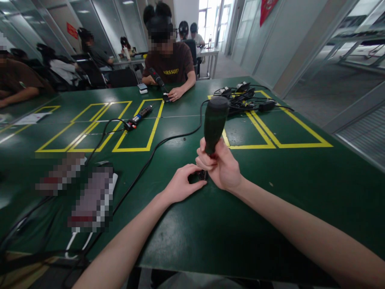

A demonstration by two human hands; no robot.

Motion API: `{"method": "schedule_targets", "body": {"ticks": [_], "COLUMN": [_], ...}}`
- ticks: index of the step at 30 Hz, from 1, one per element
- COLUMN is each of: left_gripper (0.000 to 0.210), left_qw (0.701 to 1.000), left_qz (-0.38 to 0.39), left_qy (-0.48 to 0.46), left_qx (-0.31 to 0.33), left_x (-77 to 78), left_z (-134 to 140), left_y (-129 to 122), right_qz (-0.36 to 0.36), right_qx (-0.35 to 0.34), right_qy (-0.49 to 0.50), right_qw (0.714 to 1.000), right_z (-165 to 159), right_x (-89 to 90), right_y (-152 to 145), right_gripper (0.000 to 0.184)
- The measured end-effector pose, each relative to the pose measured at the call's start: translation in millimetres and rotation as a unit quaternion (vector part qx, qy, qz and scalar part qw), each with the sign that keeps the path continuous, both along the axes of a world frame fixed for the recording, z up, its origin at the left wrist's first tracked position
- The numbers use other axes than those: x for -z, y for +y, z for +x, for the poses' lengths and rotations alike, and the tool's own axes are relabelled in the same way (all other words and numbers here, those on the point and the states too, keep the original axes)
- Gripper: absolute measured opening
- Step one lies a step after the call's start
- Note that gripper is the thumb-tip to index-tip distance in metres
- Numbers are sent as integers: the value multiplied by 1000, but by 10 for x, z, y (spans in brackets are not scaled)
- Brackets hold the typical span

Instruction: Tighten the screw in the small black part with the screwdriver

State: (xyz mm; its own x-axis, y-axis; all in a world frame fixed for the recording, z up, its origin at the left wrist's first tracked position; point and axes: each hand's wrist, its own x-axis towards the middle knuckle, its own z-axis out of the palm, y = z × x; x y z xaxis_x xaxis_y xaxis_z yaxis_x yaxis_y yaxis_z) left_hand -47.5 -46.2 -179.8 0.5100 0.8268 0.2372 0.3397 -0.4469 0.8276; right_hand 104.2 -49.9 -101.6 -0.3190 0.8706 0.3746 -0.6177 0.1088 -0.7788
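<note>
My right hand (pixel 222 164) is wrapped round the lower part of a screwdriver (pixel 216 120) with a thick dark handle. The tool stands nearly upright, its butt end up and its lower end hidden by my fingers. On the green table, my left hand (pixel 183 182) curls its thumb and fingers round a small black part (pixel 203 175), just below and left of my right hand. Most of that part is covered, so its kind does not show.
Black cables and adapters (pixel 240 98) are heaped at the back right. A power screwdriver (pixel 141 115) lies among yellow tape outlines. Two blurred devices (pixel 93 196) with cables lie at left. Across the green table (pixel 186 237) a co-worker (pixel 171 60) holds a similar tool.
</note>
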Motion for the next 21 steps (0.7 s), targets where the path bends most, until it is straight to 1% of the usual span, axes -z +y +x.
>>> {"method": "schedule_targets", "body": {"ticks": [10,16,21], "left_gripper": [23,23,20], "left_qw": [1000,1000,1000], "left_qz": [1,-1,-4], "left_qy": [6,6,8], "left_qx": [-1,-1,-4], "left_x": [4,-21,-20], "left_z": [-1,1,-2], "left_y": [-1,-7,-10], "right_qz": [-12,-30,-40], "right_qx": [4,17,28], "right_qy": [4,-16,-29], "right_qw": [1000,999,998], "right_z": [-11,-30,-42], "right_x": [-8,-58,-91], "right_y": [8,6,4], "right_gripper": [52,65,70]}}
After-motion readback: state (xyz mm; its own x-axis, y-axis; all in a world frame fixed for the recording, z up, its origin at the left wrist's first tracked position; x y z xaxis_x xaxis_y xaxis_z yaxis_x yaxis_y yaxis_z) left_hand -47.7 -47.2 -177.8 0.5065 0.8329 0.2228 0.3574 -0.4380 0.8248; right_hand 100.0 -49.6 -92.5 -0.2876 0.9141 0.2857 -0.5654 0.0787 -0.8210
